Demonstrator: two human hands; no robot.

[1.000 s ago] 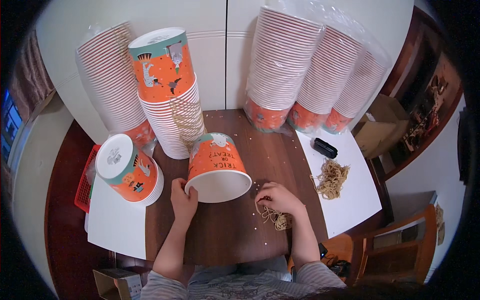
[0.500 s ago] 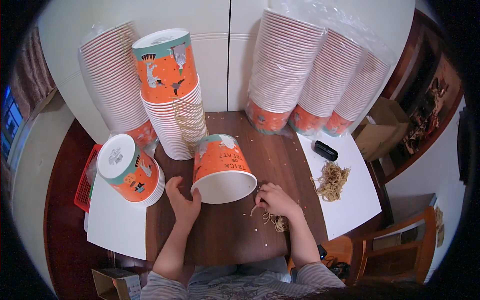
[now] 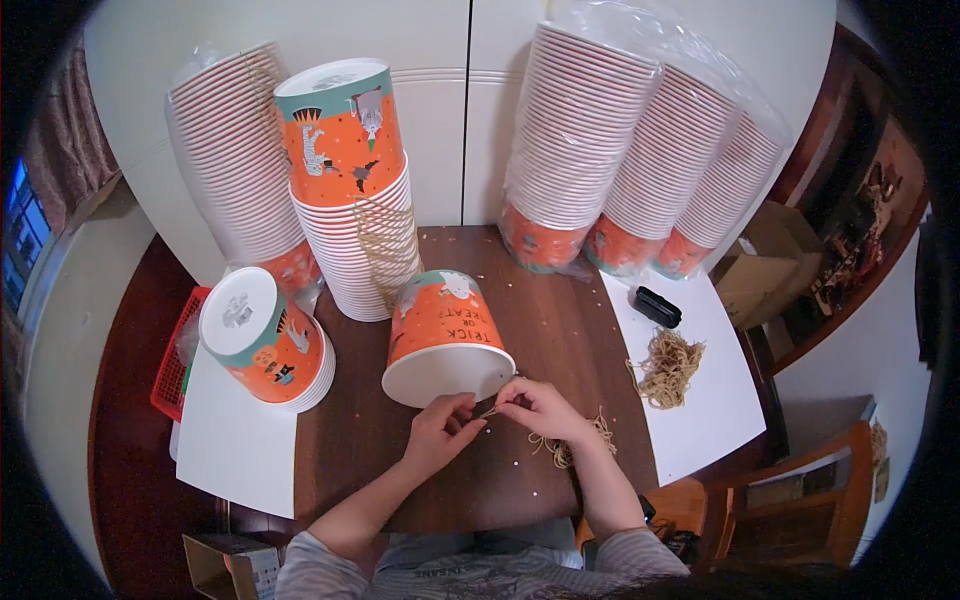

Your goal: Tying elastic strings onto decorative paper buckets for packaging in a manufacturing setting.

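Close together in front of me, my left hand [image 3: 443,433] and my right hand [image 3: 540,408] pinch a short length of thin tan cord [image 3: 489,411] between their fingertips. Just beyond them lies an orange paper bucket [image 3: 440,318] with a teal base band, on its side, its white open mouth toward me. Part of that rim is close behind my fingers. Beneath and beside my right wrist is a small heap of tan cords [image 3: 556,450] on the brown tabletop.
At the left stand a short upside-down bucket stack [image 3: 268,350] and a taller stack [image 3: 345,220] with cords hanging down it. Wrapped bucket stacks [image 3: 580,130] rise at the back right. A black object [image 3: 657,306] and a larger cord pile [image 3: 668,368] lie on the right white panel.
My left hand has moved right from beside the bucket to meet my right hand. The right hand has lifted a cord from the small heap, and both now hold it.
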